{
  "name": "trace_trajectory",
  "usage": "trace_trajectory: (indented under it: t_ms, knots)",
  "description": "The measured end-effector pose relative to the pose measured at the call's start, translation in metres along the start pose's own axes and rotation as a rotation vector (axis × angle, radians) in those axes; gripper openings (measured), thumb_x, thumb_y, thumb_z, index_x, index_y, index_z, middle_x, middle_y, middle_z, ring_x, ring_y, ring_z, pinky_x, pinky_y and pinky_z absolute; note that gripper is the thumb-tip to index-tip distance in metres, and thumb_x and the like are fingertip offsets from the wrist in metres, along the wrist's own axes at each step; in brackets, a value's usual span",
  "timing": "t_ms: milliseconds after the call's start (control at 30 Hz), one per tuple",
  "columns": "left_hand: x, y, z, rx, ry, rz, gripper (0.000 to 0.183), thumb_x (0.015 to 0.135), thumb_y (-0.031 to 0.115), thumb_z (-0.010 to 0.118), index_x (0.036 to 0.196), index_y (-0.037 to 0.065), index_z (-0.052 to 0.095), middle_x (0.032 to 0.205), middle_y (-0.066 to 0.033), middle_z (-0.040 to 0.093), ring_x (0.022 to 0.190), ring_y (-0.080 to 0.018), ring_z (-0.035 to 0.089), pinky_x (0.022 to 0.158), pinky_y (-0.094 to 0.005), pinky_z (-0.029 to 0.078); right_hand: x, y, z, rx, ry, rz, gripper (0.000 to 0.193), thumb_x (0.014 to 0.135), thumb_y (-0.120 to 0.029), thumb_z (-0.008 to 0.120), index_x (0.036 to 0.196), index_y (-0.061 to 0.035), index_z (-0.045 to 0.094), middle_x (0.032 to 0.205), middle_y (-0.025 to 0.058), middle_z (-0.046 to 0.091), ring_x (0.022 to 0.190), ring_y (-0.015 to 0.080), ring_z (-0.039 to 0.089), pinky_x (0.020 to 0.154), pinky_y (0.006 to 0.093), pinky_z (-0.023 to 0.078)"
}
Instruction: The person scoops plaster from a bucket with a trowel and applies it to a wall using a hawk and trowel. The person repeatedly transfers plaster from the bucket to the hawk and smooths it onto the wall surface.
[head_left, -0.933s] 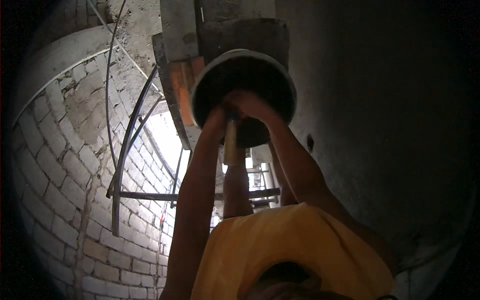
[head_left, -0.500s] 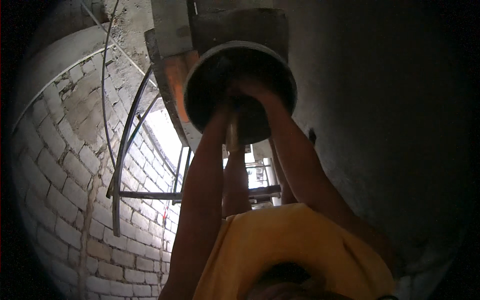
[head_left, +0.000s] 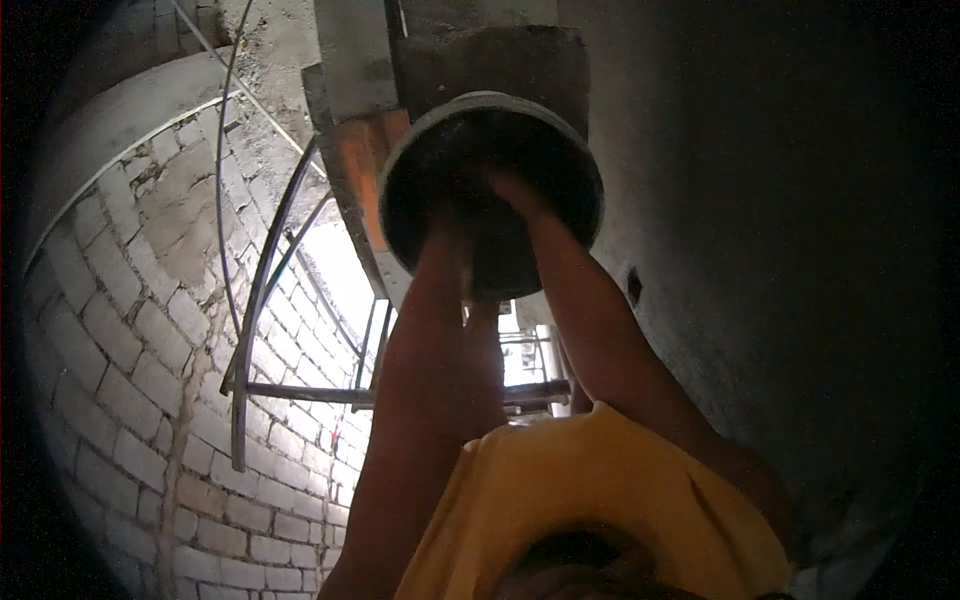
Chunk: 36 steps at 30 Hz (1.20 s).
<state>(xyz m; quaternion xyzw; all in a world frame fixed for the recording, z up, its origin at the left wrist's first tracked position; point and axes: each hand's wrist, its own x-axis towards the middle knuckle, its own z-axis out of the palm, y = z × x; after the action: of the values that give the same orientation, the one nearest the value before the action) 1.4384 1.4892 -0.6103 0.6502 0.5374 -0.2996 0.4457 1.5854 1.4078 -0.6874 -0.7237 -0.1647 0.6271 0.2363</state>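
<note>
Insp. note, head view looking up.

Round dark pan [head_left: 492,190] w/ pale metal rim held overhead on both raised arms, just below a concrete beam [head_left: 490,70]. Left hand [head_left: 447,215] and right hand [head_left: 515,192] both pressed up against the pan's underside. Fingers lost in shadow, so cannot tell whether either hand grips the pan or only props it flat-palmed. Pan looks tilted toward the camera; contents not visible.

Risks, as judged:
- Load is straight above the head and the yellow shirt [head_left: 590,510]. If a palm slides on the curved underside, the pan tips and drops on the person.
- Beam close to the pan's far rim; a bump there could knock the pan off balance.
- Curved steel bars [head_left: 262,300] and a crossbar [head_left: 310,392] stand near the left arm beside the brick wall [head_left: 130,350]; an elbow catching on them could jolt the hold.
- Strong glare from the opening [head_left: 335,275], dark grey wall [head_left: 780,250] on the right: poor view of the hold itself.

Count: pan 1; hands 2; arms 2; beam 1; brick wall 1; curved bars approx. 2, plus 1 crossbar; thin wire arcs on the brickwork, no. unclear.
</note>
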Motion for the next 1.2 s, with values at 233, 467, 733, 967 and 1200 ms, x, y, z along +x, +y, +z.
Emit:
trace_trajectory:
  t_ms: [233, 467, 733, 967, 1200]
  knots:
    - [-0.002, 0.018, -0.014, 0.137, -0.021, -0.085, 0.045, 0.098, 0.033, 0.055, 0.131, 0.003, 0.060, 0.128, -0.0218, 0.061, 0.116, -0.0361, 0.062, 0.096, -0.0477, 0.051, 0.019, 0.026, 0.013, 0.093, 0.002, -0.037, 0.043, 0.099, -0.035, 0.050, 0.125, -0.0032, 0.064, 0.123, 0.0181, 0.064, 0.109, 0.0287, 0.062, 0.098, 0.0423, 0.048]
    - [0.001, -0.002, -0.011, 0.200, 0.233, 0.110, 0.044, 0.098, 0.032, 0.053, 0.130, 0.002, 0.060, 0.126, -0.0225, 0.063, 0.112, -0.0376, 0.064, 0.096, -0.0502, 0.050, 0.004, -0.031, 0.000, -0.105, -0.014, -0.034, 0.049, 0.100, -0.040, 0.047, 0.129, -0.0038, 0.062, 0.127, 0.0186, 0.063, 0.113, 0.0294, 0.060, 0.099, 0.0431, 0.047]
    - [0.005, 0.015, -0.018, 0.099, -0.113, -0.003, 0.049, 0.100, 0.038, 0.049, 0.133, 0.003, 0.059, 0.132, -0.0249, 0.059, 0.126, -0.0374, 0.055, 0.108, -0.0473, 0.041, 0.002, 0.021, -0.013, 0.008, 0.096, 0.049, 0.051, 0.099, -0.042, 0.048, 0.130, -0.0045, 0.062, 0.126, 0.0181, 0.063, 0.113, 0.0295, 0.060, 0.100, 0.0431, 0.046]
    - [0.002, 0.018, -0.036, -0.294, -0.071, 0.038, 0.055, 0.101, 0.045, 0.047, 0.137, 0.005, 0.056, 0.142, -0.0220, 0.052, 0.135, -0.0355, 0.047, 0.113, -0.0436, 0.036, 0.007, 0.018, 0.004, -0.005, 0.143, 0.069, 0.053, 0.099, -0.044, 0.048, 0.132, -0.0051, 0.061, 0.126, 0.0177, 0.064, 0.113, 0.0295, 0.060, 0.101, 0.0430, 0.045]
    - [0.022, -0.020, 0.022, 0.007, 0.065, 0.090, 0.054, 0.101, 0.043, 0.047, 0.142, 0.007, 0.052, 0.147, -0.0211, 0.048, 0.139, -0.0341, 0.042, 0.116, -0.0437, 0.033, 0.013, 0.037, -0.001, 0.029, 0.232, 0.106, 0.055, 0.098, -0.046, 0.049, 0.133, -0.0057, 0.061, 0.126, 0.0172, 0.064, 0.113, 0.0295, 0.060, 0.101, 0.0430, 0.045]
